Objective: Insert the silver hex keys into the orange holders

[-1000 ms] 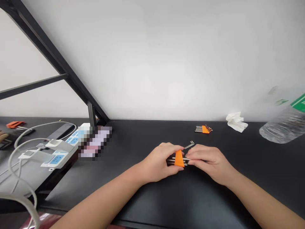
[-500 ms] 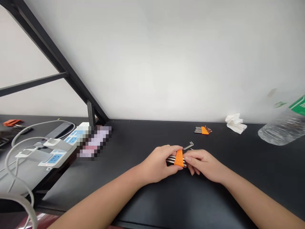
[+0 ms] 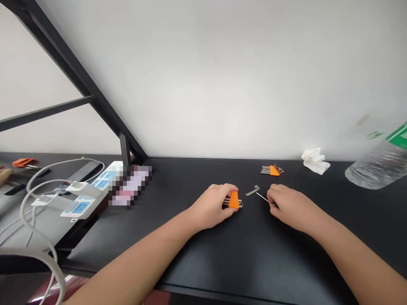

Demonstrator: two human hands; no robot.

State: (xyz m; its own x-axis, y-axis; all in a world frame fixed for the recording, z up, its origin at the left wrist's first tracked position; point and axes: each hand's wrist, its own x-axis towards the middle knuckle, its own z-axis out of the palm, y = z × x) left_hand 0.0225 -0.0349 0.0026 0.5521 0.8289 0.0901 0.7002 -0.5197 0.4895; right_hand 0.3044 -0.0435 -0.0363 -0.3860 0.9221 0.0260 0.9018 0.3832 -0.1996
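Note:
My left hand (image 3: 212, 206) grips an orange hex key holder (image 3: 234, 200) between thumb and fingers, with several silver hex keys sticking out on both sides of it. To its right, my right hand (image 3: 288, 207) is closed around the near end of a thin silver hex key (image 3: 263, 198), whose other end points left across the black desk. A few small L-shaped hex keys (image 3: 252, 190) lie together on the desktop between my hands. Farther back rests a second orange holder (image 3: 274, 170) full of hex keys.
A crumpled white tissue (image 3: 314, 161) and a clear plastic bottle (image 3: 378, 165) are at the back right. On the left are a power strip (image 3: 104, 182) with white cables, a black metal frame (image 3: 125, 150) and a blurred-out item. Part of another person's hand (image 3: 4, 176) shows at the far left edge.
My right hand has left the holder and moved right, now closed on the thin hex key on the desk. My left hand has shifted slightly with the holder. Another person's hand has appeared at left.

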